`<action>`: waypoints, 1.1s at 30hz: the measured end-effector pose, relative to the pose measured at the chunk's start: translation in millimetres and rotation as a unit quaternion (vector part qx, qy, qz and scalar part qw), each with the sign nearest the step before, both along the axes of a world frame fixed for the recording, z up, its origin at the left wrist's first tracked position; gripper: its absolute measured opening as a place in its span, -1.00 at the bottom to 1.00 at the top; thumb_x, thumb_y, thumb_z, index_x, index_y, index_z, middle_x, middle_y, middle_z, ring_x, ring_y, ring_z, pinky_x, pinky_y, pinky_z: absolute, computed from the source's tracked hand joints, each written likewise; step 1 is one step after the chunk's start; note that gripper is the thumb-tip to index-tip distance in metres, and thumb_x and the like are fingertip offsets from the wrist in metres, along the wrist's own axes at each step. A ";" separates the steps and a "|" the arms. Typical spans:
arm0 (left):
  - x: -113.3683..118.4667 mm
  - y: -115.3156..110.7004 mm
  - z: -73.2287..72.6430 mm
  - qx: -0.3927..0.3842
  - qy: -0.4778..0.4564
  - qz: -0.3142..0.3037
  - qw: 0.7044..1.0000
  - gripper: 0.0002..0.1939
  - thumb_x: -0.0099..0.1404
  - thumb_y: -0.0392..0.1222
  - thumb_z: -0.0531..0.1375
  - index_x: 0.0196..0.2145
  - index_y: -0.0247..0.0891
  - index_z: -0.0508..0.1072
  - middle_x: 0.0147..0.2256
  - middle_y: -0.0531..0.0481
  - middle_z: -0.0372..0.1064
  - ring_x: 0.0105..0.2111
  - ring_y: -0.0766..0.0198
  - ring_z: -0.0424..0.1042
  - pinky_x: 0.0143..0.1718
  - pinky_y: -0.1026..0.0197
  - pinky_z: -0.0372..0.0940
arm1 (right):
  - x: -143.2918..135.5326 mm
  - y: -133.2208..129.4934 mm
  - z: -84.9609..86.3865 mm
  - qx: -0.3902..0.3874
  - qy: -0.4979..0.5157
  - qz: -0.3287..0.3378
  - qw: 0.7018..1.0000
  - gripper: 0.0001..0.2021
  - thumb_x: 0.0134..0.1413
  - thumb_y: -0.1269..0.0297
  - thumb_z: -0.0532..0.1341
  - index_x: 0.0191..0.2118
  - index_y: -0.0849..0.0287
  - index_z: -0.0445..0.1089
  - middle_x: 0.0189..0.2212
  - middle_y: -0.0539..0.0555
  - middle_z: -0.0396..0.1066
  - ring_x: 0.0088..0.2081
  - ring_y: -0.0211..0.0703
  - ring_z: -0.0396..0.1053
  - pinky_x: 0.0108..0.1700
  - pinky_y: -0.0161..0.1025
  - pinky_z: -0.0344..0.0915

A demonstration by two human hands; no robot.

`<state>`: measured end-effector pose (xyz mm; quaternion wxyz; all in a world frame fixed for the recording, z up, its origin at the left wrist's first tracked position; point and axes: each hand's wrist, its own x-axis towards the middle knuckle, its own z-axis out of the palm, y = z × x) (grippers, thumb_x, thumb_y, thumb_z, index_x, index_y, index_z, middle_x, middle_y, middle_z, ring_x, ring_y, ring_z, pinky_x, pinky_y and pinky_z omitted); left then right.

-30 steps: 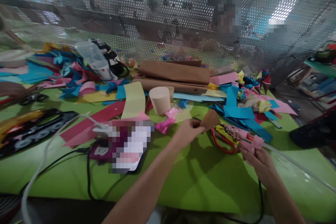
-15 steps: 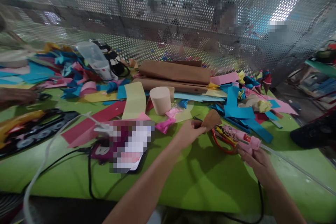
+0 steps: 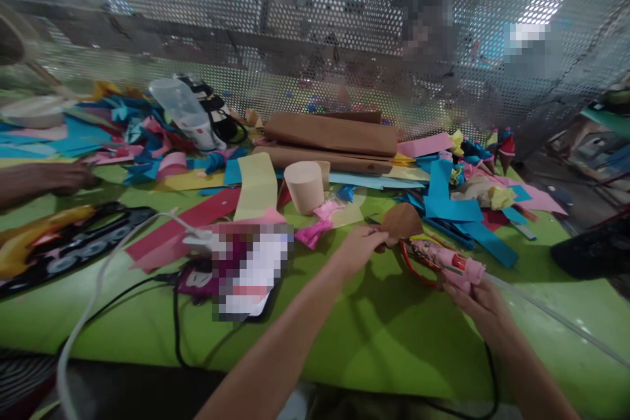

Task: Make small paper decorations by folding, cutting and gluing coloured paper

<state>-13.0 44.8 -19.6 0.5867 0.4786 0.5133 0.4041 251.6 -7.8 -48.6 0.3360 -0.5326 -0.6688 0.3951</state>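
My left hand (image 3: 367, 246) pinches a brown piece of paper (image 3: 402, 222) with a rounded edge, held above the green tabletop (image 3: 364, 341). My right hand (image 3: 475, 295) grips a pink glue gun (image 3: 436, 256), its nozzle end turned left toward the paper. A long clear glue stick (image 3: 541, 308) runs out of the gun's back to the right. Red-orange scissor-like handles (image 3: 418, 270) lie just under the gun, partly hidden. How near the nozzle is to the paper I cannot tell.
A phone (image 3: 253, 275) and a purple power bank (image 3: 194, 279) with cables lie left of my arm. Behind stand a cream paper roll (image 3: 304, 187), folded brown paper (image 3: 329, 134) and coloured strips. Another person's hand (image 3: 54, 180) is at far left; a dark bottle (image 3: 588, 252) lies right.
The brown paper has turned slightly and shows a rounder face. The other person's hand has moved further right. The whole view has shifted a little; my grips are the same.
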 end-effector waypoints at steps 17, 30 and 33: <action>1.7 0.1 -8.9 0.054 0.062 -0.021 0.996 -0.74 0.31 -0.11 0.12 -0.45 -0.29 0.45 -0.38 -0.08 0.46 -0.35 0.21 0.40 -0.23 0.19 0.28 | -7.4 -2.7 -0.8 -0.061 -0.007 0.048 0.997 -0.55 0.24 -0.07 0.22 0.08 0.13 0.50 0.03 0.18 0.54 0.13 0.21 0.40 0.21 0.03 0.30; 2.5 2.7 -13.0 0.094 0.102 -0.020 0.990 -0.72 0.32 -0.18 0.09 -0.55 -0.24 0.29 -0.51 0.04 0.28 -0.45 0.26 0.34 -0.35 0.22 0.20 | -9.0 -2.6 1.4 -0.053 -0.007 0.060 0.997 -0.50 0.24 -0.07 0.22 0.15 0.13 0.47 0.07 0.19 0.53 0.11 0.20 0.44 0.19 0.03 0.34; 2.4 3.2 -13.1 0.091 0.104 -0.023 0.990 -0.73 0.33 -0.17 0.09 -0.53 -0.24 0.32 -0.50 0.02 0.32 -0.44 0.26 0.36 -0.36 0.23 0.21 | -8.5 -2.7 0.7 -0.044 -0.012 0.055 0.997 -0.52 0.24 -0.06 0.22 0.13 0.12 0.49 -0.02 0.18 0.58 0.03 0.18 0.49 0.14 0.01 0.39</action>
